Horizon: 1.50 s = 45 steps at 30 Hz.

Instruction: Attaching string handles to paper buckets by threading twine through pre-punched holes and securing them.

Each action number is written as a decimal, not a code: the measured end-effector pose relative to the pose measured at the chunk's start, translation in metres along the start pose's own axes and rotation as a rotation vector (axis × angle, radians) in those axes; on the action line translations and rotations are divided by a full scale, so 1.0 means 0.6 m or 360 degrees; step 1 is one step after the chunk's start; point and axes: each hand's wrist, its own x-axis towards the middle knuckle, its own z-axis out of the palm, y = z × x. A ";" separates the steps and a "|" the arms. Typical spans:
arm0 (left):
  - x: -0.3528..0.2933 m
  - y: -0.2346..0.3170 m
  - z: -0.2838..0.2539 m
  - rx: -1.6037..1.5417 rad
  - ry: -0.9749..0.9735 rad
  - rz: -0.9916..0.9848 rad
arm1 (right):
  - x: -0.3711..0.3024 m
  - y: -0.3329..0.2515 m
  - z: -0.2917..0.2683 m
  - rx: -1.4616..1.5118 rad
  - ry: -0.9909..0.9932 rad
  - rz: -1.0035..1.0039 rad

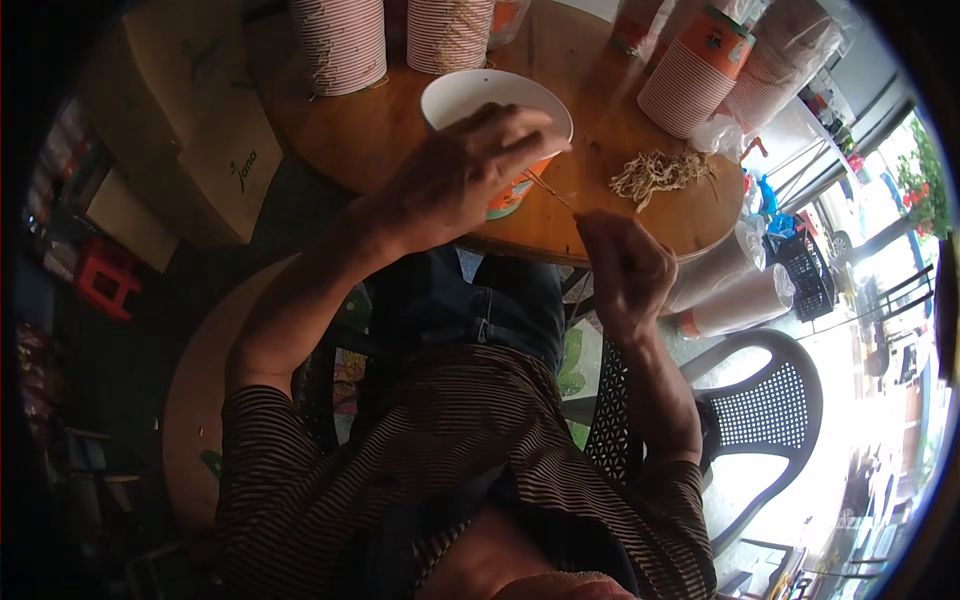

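A white-lined paper tub with an orange outer wall stands at the table's near edge, slightly tilted. My left hand lies over its near rim, fingers bent and closed against it; the thumb and the exact hold are hidden. From beside the left fingers a thin twisted cord runs down to my right hand. That hand is closed, with the cord's end pinched in its fingertips. Right of the tub, a loose heap of similar tan cords lies on the wooden table.
Tall stacks of nested tubs with cords on them stand at the back left. More nested orange tubs, some wrapped in clear plastic, stand at the right. Cardboard boxes, a red stool and a plastic chair are around the table.
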 end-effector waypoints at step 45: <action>-0.014 -0.112 -0.031 -0.0245 -0.0259 -0.0247 | -0.101 0.104 -0.064 0.1018 -0.0475 0.0822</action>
